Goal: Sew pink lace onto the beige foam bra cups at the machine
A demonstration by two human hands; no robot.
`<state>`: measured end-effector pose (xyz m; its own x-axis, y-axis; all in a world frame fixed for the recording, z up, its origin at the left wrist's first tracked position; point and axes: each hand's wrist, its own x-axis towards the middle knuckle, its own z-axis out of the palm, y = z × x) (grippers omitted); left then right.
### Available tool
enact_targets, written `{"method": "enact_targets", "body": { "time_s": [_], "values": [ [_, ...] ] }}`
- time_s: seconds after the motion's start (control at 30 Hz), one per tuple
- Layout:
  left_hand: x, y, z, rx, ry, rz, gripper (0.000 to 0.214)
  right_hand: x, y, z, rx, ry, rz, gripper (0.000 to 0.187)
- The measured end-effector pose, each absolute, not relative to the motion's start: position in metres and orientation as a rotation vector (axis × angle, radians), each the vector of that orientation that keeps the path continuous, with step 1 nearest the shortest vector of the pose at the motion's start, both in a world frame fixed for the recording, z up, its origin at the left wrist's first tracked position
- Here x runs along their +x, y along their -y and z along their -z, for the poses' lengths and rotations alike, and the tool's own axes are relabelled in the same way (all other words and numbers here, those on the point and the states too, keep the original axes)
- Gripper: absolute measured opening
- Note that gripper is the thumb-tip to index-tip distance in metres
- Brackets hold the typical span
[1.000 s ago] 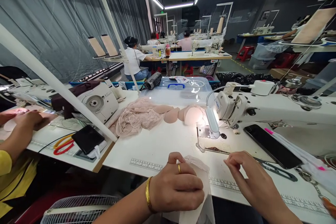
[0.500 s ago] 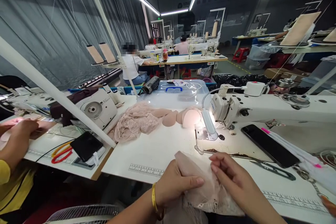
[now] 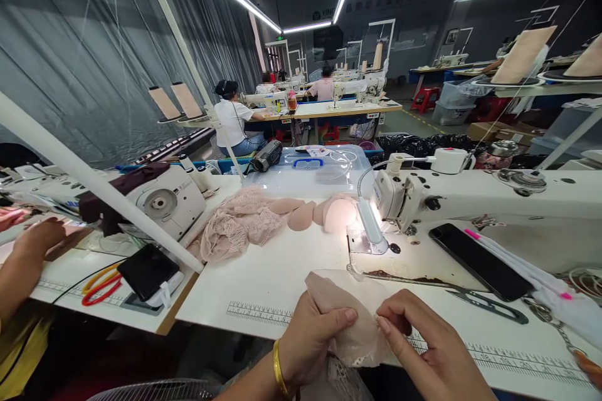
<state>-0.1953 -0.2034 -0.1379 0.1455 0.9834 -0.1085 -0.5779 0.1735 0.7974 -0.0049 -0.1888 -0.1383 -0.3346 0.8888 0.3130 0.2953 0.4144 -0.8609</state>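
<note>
While your left hand (image 3: 310, 341) pinches the soft, rounded beige cup (image 3: 348, 319) between thumb and fingers, your right hand (image 3: 423, 351) nips its lacy edge with thumb and forefinger, at the table's (image 3: 282, 269) near edge. Beyond lie a crumpled lace pile (image 3: 244, 222), a glossy black phone (image 3: 480, 260) and the white sewing machine (image 3: 470, 194).

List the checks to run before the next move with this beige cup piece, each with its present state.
1. Left hand grips the beige cup piece, thumb on top: ok.
2. Right hand pinches its right edge: ok.
3. Lamp lit over the sewing machine needle plate: ok.
4. Needle threaded: cannot tell.
5. Scissors lie on the table, apart from both hands: ok.
6. Black phone lies right of the needle, apart from the piece: ok.
</note>
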Motion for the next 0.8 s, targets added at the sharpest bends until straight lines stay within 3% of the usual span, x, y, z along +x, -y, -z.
{"method": "enact_targets", "body": {
  "time_s": [0.37,0.57,0.8],
  "values": [
    [-0.194,0.206,0.151,0.787,-0.804,-1.290,0.039,-0.016,0.190,0.143,-1.039,1.879,-0.849,0.026],
    [-0.193,0.207,0.151,0.773,-0.836,-1.302,0.046,-0.012,0.186,0.145,-1.125,1.825,-0.742,0.025],
    [-0.192,0.208,0.151,0.817,-0.902,-1.316,0.043,-0.012,0.180,0.154,-0.910,1.963,-0.609,0.017]
  ]
}}
